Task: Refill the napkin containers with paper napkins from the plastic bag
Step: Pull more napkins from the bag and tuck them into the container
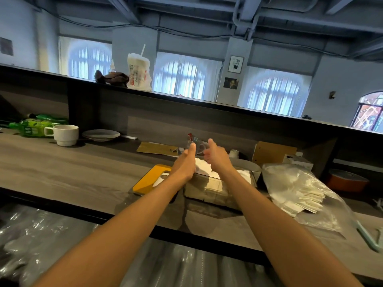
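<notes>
A clear napkin container (215, 192) stands on the wooden counter, partly filled with white napkins. Both hands are just above its far end and hold a small stack of white napkins (202, 167) between them. My left hand (185, 162) grips the stack's left side with the thumb pointing up; its fingers are hidden behind the stack. My right hand (218, 156) grips the right side, thumb up and fingers curled inward. The container's yellow lid (148, 180) lies flat to its left. The plastic bag (290, 183) with more napkins (302, 200) lies to the right.
A white mug (66, 135), a saucer (101, 135) and green bottles (33, 127) sit far left on the counter. A brown envelope (156, 148), a small glass (196, 145) and a cardboard box (273, 153) stand behind the container. Crinkled plastic wrap covers the lower shelf.
</notes>
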`<action>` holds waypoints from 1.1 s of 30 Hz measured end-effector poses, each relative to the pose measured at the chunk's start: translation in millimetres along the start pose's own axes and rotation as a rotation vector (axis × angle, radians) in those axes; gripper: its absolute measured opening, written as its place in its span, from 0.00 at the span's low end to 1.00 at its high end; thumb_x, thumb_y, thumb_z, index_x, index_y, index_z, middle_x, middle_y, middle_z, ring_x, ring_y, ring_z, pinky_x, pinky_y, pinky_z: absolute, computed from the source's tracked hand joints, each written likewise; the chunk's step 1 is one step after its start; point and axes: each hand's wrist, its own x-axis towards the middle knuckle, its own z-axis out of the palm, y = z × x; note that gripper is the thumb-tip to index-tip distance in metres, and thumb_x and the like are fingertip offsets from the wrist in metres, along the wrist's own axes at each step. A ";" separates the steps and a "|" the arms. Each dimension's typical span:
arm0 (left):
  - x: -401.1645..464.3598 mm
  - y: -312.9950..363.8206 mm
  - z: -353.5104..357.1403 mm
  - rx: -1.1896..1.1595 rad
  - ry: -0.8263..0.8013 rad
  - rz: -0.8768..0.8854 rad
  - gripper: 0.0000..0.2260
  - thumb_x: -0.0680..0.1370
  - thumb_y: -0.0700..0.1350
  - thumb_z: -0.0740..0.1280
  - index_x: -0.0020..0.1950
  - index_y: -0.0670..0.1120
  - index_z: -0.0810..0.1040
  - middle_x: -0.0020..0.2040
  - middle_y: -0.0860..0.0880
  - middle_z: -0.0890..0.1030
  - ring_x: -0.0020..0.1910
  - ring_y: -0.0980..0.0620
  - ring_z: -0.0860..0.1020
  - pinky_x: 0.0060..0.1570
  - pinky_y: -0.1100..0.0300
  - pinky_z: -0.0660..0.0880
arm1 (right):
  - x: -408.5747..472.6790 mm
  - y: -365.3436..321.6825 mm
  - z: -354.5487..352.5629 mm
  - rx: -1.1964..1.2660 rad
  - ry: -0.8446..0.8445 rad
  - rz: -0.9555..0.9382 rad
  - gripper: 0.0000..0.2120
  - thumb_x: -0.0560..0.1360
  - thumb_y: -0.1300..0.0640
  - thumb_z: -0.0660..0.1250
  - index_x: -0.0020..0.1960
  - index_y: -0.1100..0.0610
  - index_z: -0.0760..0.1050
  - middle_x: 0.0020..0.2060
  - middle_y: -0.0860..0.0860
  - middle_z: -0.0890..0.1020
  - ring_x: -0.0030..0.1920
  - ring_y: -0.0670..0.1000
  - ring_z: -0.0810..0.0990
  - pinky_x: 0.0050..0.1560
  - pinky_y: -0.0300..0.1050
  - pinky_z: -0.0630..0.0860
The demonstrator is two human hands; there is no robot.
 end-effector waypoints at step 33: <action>-7.0 -23.3 289.5 0.256 -0.218 0.182 0.18 0.84 0.52 0.53 0.60 0.46 0.80 0.60 0.42 0.81 0.53 0.46 0.76 0.50 0.55 0.70 | -4.4 221.7 -263.2 -0.226 -0.145 -0.180 0.24 0.82 0.41 0.51 0.66 0.51 0.77 0.63 0.46 0.74 0.64 0.45 0.69 0.62 0.41 0.58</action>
